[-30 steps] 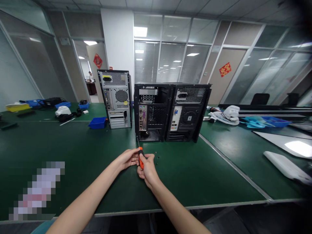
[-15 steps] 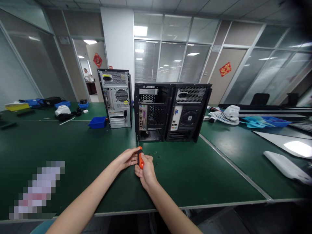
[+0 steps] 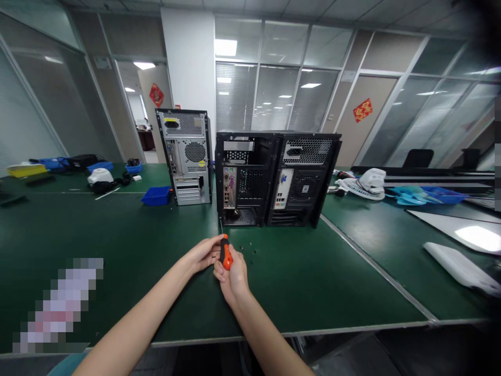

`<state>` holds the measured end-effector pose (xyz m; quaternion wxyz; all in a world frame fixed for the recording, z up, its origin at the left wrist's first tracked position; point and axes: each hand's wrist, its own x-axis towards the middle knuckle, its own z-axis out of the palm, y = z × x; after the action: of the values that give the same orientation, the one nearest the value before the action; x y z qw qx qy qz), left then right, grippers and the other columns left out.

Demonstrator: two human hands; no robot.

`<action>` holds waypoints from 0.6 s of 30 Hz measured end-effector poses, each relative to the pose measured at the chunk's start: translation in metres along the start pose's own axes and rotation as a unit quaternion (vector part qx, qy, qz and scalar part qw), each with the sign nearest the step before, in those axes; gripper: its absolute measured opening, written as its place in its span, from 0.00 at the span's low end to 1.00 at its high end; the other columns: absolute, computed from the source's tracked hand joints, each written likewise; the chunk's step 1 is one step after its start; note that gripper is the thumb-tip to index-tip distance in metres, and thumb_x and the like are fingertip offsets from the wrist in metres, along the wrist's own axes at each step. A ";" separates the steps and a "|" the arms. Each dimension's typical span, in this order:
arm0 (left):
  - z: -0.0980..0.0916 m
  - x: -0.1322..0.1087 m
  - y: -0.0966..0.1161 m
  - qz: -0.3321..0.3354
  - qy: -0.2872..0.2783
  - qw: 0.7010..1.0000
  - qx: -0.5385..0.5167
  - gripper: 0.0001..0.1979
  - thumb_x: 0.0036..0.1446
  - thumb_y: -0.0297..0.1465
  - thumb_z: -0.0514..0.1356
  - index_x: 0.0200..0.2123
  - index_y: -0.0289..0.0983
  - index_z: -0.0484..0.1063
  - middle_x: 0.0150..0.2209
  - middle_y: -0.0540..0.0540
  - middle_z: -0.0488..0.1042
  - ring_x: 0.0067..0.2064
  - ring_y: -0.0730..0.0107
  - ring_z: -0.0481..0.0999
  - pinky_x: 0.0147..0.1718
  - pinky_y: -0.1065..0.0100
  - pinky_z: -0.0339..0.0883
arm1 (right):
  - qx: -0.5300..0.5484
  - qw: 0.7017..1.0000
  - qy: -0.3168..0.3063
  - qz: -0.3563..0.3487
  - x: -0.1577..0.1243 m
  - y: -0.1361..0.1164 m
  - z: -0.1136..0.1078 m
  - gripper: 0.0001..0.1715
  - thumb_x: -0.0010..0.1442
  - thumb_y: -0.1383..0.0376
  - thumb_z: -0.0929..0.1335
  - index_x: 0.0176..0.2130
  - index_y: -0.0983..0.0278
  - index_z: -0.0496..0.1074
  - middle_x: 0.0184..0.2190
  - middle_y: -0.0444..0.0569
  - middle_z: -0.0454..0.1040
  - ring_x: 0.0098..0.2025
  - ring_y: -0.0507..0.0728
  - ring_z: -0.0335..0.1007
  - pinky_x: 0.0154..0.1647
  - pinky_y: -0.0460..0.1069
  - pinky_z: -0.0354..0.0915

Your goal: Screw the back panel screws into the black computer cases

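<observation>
My right hand (image 3: pixel 233 275) is closed round the orange handle of a screwdriver (image 3: pixel 224 253), whose thin shaft points up toward a black computer case. My left hand (image 3: pixel 204 253) pinches the same screwdriver at the black collar near the top of the handle. Both hands hover over the green table (image 3: pixel 117 245), just in front of the open black case (image 3: pixel 243 179). A second black case (image 3: pixel 303 180) stands against its right side. A few small screws (image 3: pixel 249 248) lie on the table to the right of my hands.
A silver computer case (image 3: pixel 188 156) stands further back on the left, with a blue bin (image 3: pixel 156 196) beside it. Blue trays and tools lie at the far left. A white fan (image 3: pixel 362 187), blue tray (image 3: pixel 438 196) and white panels (image 3: pixel 460 269) occupy the right table.
My right hand has slid slightly left and up along the screwdriver handle. The left hand and the cases have stayed put.
</observation>
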<state>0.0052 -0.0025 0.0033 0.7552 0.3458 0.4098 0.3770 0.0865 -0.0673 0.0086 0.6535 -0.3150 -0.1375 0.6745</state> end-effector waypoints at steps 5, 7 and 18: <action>-0.003 0.003 0.000 -0.025 -0.008 1.000 -0.016 0.10 0.53 0.35 0.60 0.29 0.33 0.69 0.22 0.49 0.70 0.21 0.79 0.68 0.20 0.77 0.64 | 0.053 0.998 0.007 0.013 -0.001 -0.002 0.005 0.11 0.61 0.62 0.56 0.27 0.63 0.55 0.16 0.39 0.65 0.10 0.44 0.50 0.09 0.39 0.40; -0.006 0.005 -0.001 -0.044 -0.017 0.999 -0.014 0.11 0.54 0.37 0.59 0.31 0.33 0.69 0.24 0.48 0.71 0.24 0.75 0.71 0.23 0.74 0.67 | 0.072 0.997 0.004 0.023 -0.001 -0.003 0.007 0.12 0.61 0.63 0.55 0.28 0.64 0.56 0.17 0.39 0.65 0.10 0.44 0.50 0.09 0.39 0.40; 0.006 -0.006 0.006 -0.076 -0.024 0.996 -0.037 0.15 0.59 0.39 0.52 0.35 0.33 0.70 0.33 0.43 0.76 0.34 0.67 0.77 0.35 0.68 0.71 | 0.131 0.991 -0.013 0.040 0.000 -0.001 0.011 0.17 0.62 0.64 0.53 0.27 0.66 0.62 0.17 0.41 0.64 0.10 0.43 0.49 0.07 0.39 0.40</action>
<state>0.0065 -0.0064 0.0127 0.8034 0.2944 0.4024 0.3256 0.0807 -0.0652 0.0177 0.6599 -0.2230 -0.0444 0.7162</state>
